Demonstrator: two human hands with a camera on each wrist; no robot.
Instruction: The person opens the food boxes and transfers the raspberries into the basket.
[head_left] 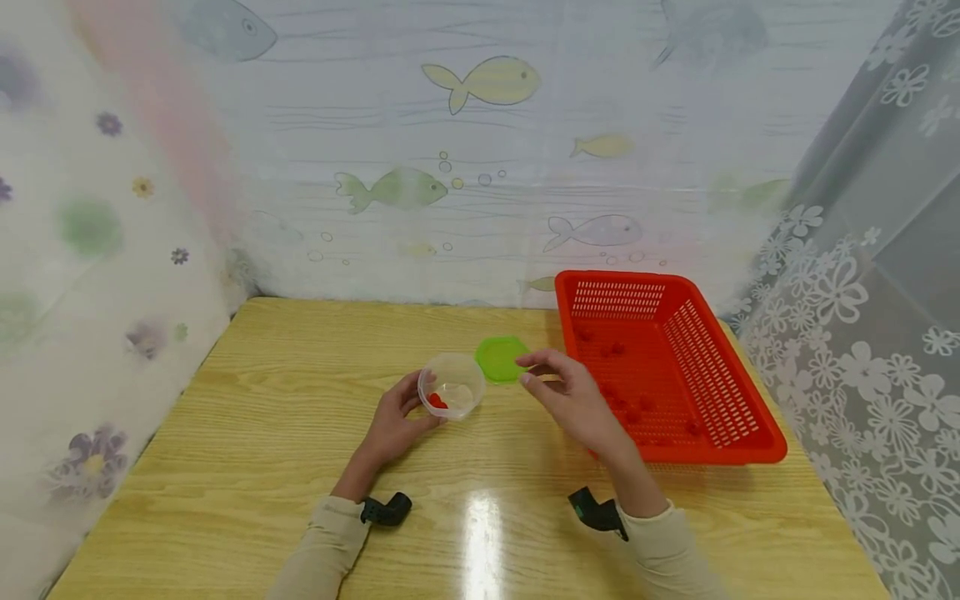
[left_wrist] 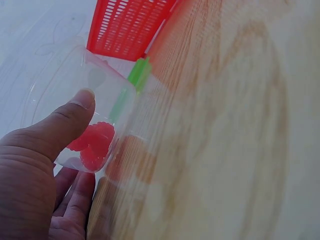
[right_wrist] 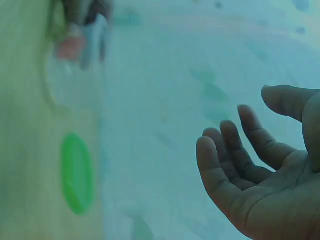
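A clear round plastic tub (head_left: 452, 407) stands on the wooden table with a few red raspberries (left_wrist: 98, 142) at its bottom. My left hand (head_left: 393, 421) grips the tub's left side, thumb on its near wall and fingers round the far one. Just right of the tub lies a green lid (head_left: 498, 360). Raised between that lid and the red basket is my right hand (head_left: 573, 398), its fingers loosely bent and nothing in them. In the right wrist view, the thumb stands well apart from the fingers.
At the right, a red slotted plastic basket (head_left: 738, 354) holds several raspberries (head_left: 633, 414) spread over its floor. The wooden table (head_left: 262, 417) meets a fish-patterned curtain (head_left: 480, 225) at the back, with flowered curtains hanging along both sides.
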